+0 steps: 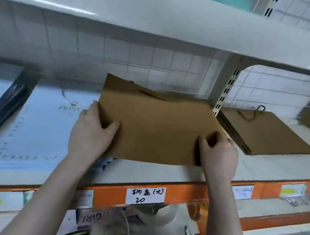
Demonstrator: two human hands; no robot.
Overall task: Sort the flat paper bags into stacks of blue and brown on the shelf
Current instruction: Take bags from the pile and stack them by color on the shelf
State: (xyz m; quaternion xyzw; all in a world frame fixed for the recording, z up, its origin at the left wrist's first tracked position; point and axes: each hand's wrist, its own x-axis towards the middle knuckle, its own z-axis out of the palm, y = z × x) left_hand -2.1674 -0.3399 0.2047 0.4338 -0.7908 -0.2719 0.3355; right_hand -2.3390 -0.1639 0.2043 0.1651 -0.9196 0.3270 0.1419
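Currently in hand: one brown paper bag [154, 129], flat, held level over the middle of the shelf [276, 168], long axis running left to right, open end with its handle toward the back wall. Left hand [91, 133] grips the bag's near-left corner, thumb curled on top, fingers hidden beneath. Right hand [218, 154] grips the near-right corner, thumb and fingertips curled over the edge. Whether more than one bag is in the grip cannot be told. Destination, by judgement: brown stack [264, 133], lying flat in the next bay to the right, beyond the slotted upright [226, 92], well apart from the left hand and just beside the right; its long axis sits slightly skewed, handles to the rear. The held bag therefore lies left of its pile, and the right hand leads any move there; the bag's right edge already reaches close to the upright post, which it must pass in front of. Blue stack [46, 123]: flat on the left of the same shelf, partly under the left hand's side of the bag, printed face up. Handwritten label [145, 195] on the orange shelf edge below
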